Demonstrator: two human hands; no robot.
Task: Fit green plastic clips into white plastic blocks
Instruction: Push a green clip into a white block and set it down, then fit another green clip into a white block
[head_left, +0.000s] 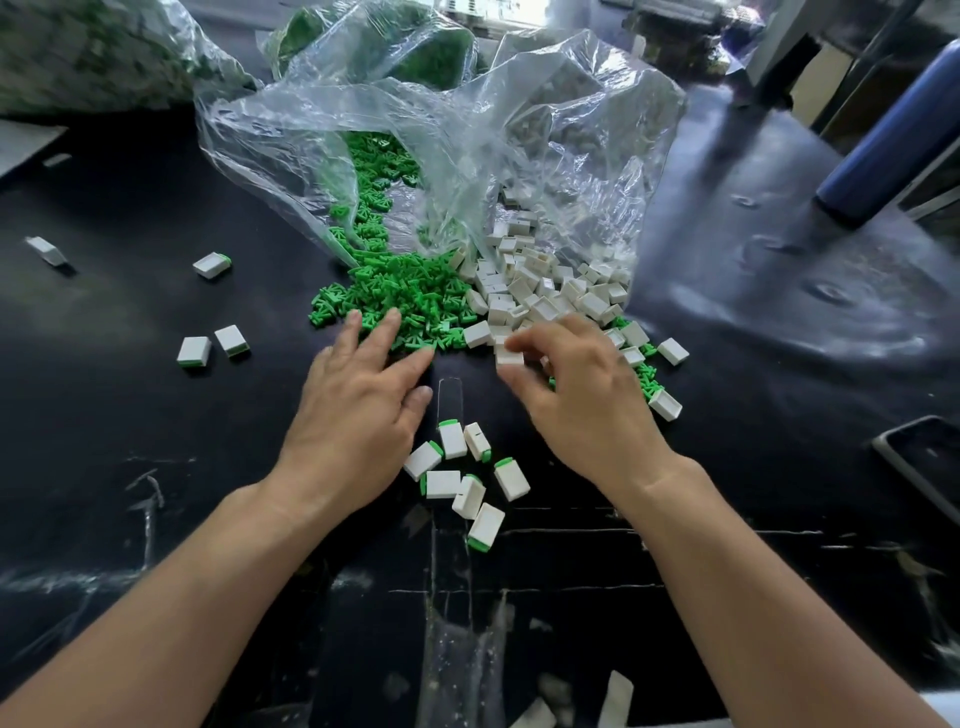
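Note:
A heap of green plastic clips (410, 296) spills from a clear bag onto the black table (156, 415). Beside it on the right lies a heap of white plastic blocks (540, 291). My left hand (358, 415) lies flat with straight fingers, its fingertips touching the near edge of the green heap. My right hand (582, 400) pinches one white block (508, 355) between thumb and fingers at the near edge of the white heap. Several blocks with green clips fitted (462, 478) lie in a cluster between my wrists.
The clear plastic bags (441, 130) stand crumpled behind both heaps. Three fitted blocks (213, 340) lie at the left, and one white block (45, 250) lies farther left. A dark blue cylinder (883, 135) leans at the right. A dark tray edge (919, 467) shows at the right border.

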